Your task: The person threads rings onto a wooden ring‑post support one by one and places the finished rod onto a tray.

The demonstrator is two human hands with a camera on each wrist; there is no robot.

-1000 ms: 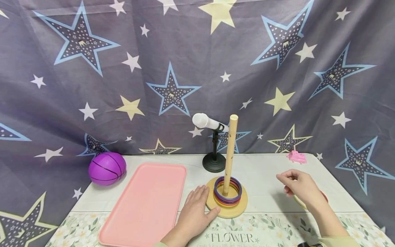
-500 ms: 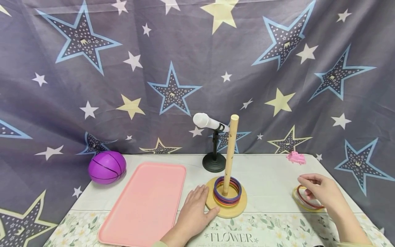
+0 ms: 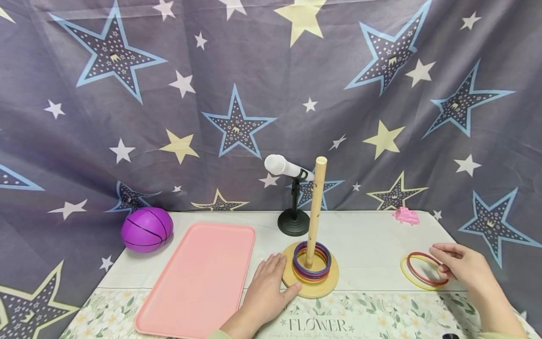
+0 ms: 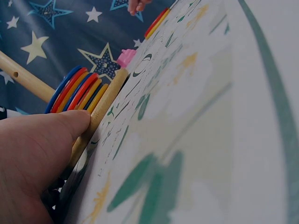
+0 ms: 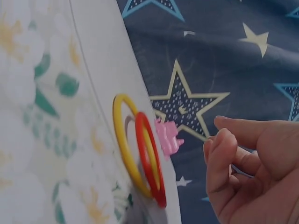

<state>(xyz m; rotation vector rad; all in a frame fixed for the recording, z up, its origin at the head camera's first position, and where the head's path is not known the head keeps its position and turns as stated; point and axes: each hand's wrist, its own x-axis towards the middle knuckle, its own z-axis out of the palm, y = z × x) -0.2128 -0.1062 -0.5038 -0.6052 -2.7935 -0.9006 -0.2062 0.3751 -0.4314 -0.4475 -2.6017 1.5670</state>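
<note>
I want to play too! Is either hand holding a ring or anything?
No. The right hand is beside the loose rings, gripping nothing. The left hand rests flat against the wooden base.

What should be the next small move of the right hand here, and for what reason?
Probably it should lower its fingers and pinch the red ring. The right hand hovers just beside it and holds nothing, the ring lies on the yellow ring, and the left hand already rests against the wooden base, where other rings are stacked.

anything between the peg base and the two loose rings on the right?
Nothing. In the head view the stretch of tablecloth between the peg base and the loose rings is bare; the right hand sits beyond the rings.
</note>
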